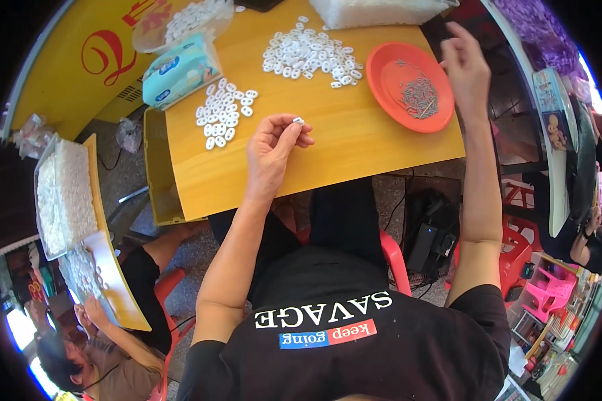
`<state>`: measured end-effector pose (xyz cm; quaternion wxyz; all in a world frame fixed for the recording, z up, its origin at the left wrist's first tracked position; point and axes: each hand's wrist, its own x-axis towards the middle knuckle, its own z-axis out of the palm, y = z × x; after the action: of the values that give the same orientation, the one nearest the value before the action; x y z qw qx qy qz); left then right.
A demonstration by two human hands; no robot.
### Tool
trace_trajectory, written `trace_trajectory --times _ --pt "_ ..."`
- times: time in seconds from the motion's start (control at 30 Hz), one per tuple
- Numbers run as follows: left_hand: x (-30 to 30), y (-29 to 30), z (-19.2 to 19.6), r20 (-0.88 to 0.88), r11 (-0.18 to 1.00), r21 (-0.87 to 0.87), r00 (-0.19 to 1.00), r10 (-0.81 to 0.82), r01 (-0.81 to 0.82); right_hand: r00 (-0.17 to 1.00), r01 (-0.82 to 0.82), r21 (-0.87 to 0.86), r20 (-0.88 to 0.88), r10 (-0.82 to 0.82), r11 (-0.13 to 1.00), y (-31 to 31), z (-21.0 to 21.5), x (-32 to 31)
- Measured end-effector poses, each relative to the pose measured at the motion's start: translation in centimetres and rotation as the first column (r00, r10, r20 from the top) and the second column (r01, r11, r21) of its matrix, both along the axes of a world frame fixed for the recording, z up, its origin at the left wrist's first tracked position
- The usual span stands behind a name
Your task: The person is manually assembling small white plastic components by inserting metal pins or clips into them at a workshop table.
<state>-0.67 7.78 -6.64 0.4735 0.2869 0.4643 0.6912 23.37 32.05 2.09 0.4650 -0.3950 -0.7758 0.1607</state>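
My left hand [272,146] is raised over the yellow wooden table [354,150] and pinches one small white plastic ring [298,121] between thumb and fingertips. My right hand [465,65] hovers just right of an orange plate [391,77] that holds a heap of thin metal pins [419,95]; its fingertips are pinched together, and whether a pin is between them cannot be seen. A small pile of white rings [224,112] lies left of my left hand. A larger pile of white rings [311,53] lies at the back centre.
A teal tissue pack [180,70] and a clear bag of white pieces [187,23] sit at the back left. A white bag [374,12] lies at the back. A second person [107,341] works at a low table with a tray of white pieces [63,197] at left.
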Motion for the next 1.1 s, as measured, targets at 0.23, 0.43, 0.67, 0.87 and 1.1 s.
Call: trace_trajectory --times 0.23,0.43,0.67,0.87,1.1 --pt "0.0 -1.1 1.1 0.212 0.997 0.061 0.976 0.041 -0.055 0.813 -0.429 -0.395 -0.561 0.156 0.813 -8.9 0.0 -5.4" --pt "0.9 -2.5 3.6 0.212 0.975 0.179 0.973 0.092 -0.131 0.656 -0.744 -0.548 -0.709 0.260 0.383 -18.3 -2.0 -10.9" --pt "1.7 -3.9 5.9 0.276 0.935 0.255 0.945 0.174 -0.246 0.534 -0.829 -0.472 -0.828 0.171 0.301 -20.2 -1.3 -12.6" --pt "1.9 -4.7 6.7 0.213 0.923 0.281 0.955 0.206 -0.261 0.497 -0.846 -0.427 -0.849 0.182 0.318 -21.1 -0.7 -13.1" --pt "2.2 -5.3 7.2 0.208 0.913 0.290 0.950 0.231 -0.286 0.560 -0.798 -0.431 -0.790 0.251 0.422 -21.9 -0.2 -13.4"
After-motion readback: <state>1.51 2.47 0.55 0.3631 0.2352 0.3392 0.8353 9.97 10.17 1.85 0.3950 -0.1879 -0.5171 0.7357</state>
